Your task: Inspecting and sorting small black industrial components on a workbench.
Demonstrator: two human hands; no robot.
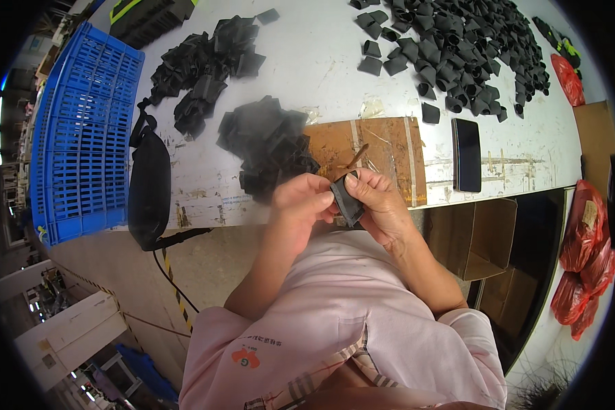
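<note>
Between my two hands, at the table's near edge, is a small black fabric piece (348, 201), tilted. My left hand (303, 198) pinches its left side with thumb and fingers. On its upper right side, my right hand (381, 205) presses with the thumb; some of its fingers are hidden behind. Just beyond lies a brown board (393, 154) with strips of tape and a thin brown stick-like tool (357, 157) on it. Flat black pieces (263, 133) are heaped beside my left hand. Farther off to the right spreads a large pile of tube-shaped black pieces (451, 51).
A blue plastic crate (89, 130) and a black pouch (150, 188) stand at the left. Another heap of black pieces (205, 75) lies at the far left. At right are a dark phone (467, 156), red plastic bags (584, 253) and a cardboard box (488, 232) below the tabletop.
</note>
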